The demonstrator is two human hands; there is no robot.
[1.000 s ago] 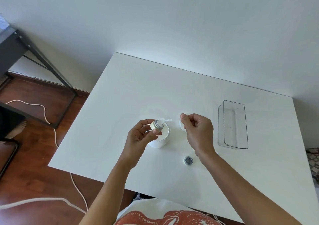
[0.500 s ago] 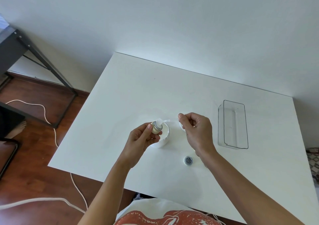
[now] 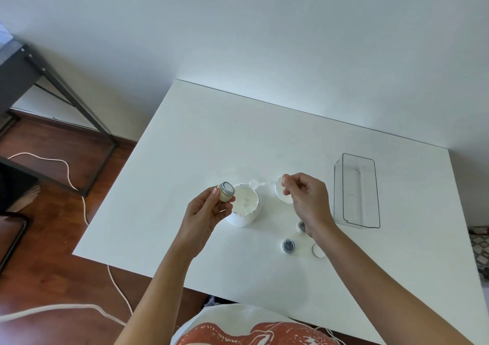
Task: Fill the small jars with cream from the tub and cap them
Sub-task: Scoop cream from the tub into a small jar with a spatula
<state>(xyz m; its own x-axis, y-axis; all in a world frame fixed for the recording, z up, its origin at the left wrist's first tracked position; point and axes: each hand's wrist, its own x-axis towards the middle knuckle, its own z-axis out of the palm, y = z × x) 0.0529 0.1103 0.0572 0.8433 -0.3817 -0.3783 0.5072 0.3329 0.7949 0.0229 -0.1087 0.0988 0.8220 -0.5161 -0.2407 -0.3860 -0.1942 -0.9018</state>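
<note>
Cream sits in the open tub mid-tabletop, and with our left hand gripping a small jar beside it and our right hand pinching a thin spatula, we judge a loaded scoop could drip before reaching that narrow mouth.

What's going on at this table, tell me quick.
A person is filling small jars with cream. The left hand holds one small jar tilted beside the open tub of white cream. The right hand pinches a small clear spatula over the tub's far rim. Two more jars and a white cap sit on the table near the right wrist. A clear bin stands to the right.
</note>
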